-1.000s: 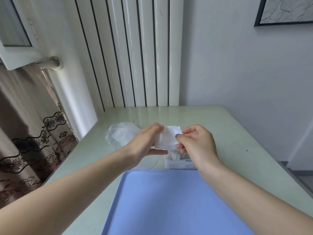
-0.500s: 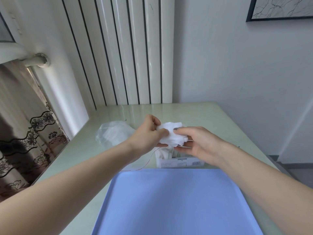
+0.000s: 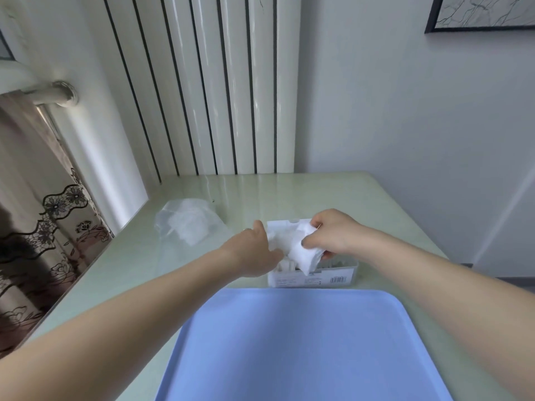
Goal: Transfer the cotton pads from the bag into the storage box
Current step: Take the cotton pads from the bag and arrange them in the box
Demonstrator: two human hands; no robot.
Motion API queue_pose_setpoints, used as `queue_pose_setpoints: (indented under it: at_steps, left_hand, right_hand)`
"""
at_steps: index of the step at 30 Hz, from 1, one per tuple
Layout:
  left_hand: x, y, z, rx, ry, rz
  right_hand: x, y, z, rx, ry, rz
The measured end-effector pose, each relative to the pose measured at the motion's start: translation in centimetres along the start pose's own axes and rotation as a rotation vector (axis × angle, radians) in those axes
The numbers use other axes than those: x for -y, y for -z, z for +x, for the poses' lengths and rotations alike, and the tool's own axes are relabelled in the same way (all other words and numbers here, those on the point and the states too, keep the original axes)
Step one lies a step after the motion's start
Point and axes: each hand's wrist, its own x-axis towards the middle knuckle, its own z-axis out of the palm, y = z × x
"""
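A clear storage box (image 3: 330, 277) with a barcode label stands on the table behind the blue tray; white contents show through its wall. My right hand (image 3: 333, 234) pinches a bunch of white cotton pads (image 3: 305, 251) right over the box's opening. My left hand (image 3: 256, 250) is at the box's left end, its fingers on the white pads there; its fingertips are hidden behind the pads. The clear plastic bag (image 3: 189, 221) lies crumpled to the left, with white pads visible inside.
A large blue tray (image 3: 289, 342) fills the near part of the pale green table (image 3: 390, 215). A white radiator and wall stand behind. A patterned curtain hangs past the table's left edge.
Both hands moved the bunch of pads down and slightly right, from above the box to its opening. The camera view shifted a little.
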Motion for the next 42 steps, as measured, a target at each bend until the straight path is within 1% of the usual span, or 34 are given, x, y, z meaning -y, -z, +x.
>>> queue_pose_setpoints:
  at_steps: [4,6,8,9,11,13,16,20,23,25,27,31,35,40,42]
  left_hand:
    - [-0.1,-0.8,0.7,0.115,0.08,-0.169]
    - [-0.2,-1.2,1.2,0.113,0.085,-0.259]
    - [-0.1,-1.4,1.5,0.108,0.088,-0.305]
    - [0.0,-1.5,1.6,0.113,0.091,-0.319]
    - [0.3,-1.5,1.9,0.133,0.103,-0.355]
    - [0.6,-1.6,2.0,0.136,0.109,-0.384]
    - [0.9,-1.6,2.1,0.142,0.111,-0.413]
    - [1.0,-1.6,2.3,0.145,0.093,-0.413]
    - [0.9,-1.4,2.2,0.157,0.102,-0.385]
    - [0.8,-1.3,2.2,0.168,0.1,-0.356]
    - [0.7,-1.2,2.3,0.171,0.091,-0.338]
    - [0.9,-1.6,2.6,0.148,0.098,-0.339]
    - [0.8,-1.7,3.6,0.133,0.077,-0.409]
    - [0.7,-1.7,3.6,0.149,0.103,-0.382]
    - [0.4,-1.7,3.2,0.157,0.134,-0.344]
  right_hand:
    - [0.8,-1.3,0.5,-0.046,0.096,-0.365]
    - [1.4,-1.8,0.4,-0.071,0.156,-0.534]
    - [1.9,-2.5,0.2,-0.028,0.204,-0.638]
    - [1.9,-3.0,0.2,0.011,0.218,-0.633]
    - [1.5,-3.6,0.6,0.05,0.174,-0.523]
    - [1.2,-3.9,0.9,-0.005,0.103,-0.434]
    - [0.9,-4.9,0.9,-0.066,0.079,-0.424]
    - [0.9,-5.6,1.0,-0.034,0.053,-0.345]
    - [1.0,-4.2,1.2,0.057,-0.014,-0.184]
    - [1.1,-3.3,1.1,0.084,-0.022,-0.158]
    - [0.9,-3.1,0.9,0.058,-0.005,-0.155]
    - [0.0,-5.3,0.8,-0.013,0.007,-0.036]
    - [-0.8,-6.0,0.4,-0.078,0.039,-0.075]
    - [-0.2,-5.4,-0.2,0.056,0.004,-0.104]
    - [0.0,-5.9,-0.6,0.076,-0.022,-0.113]
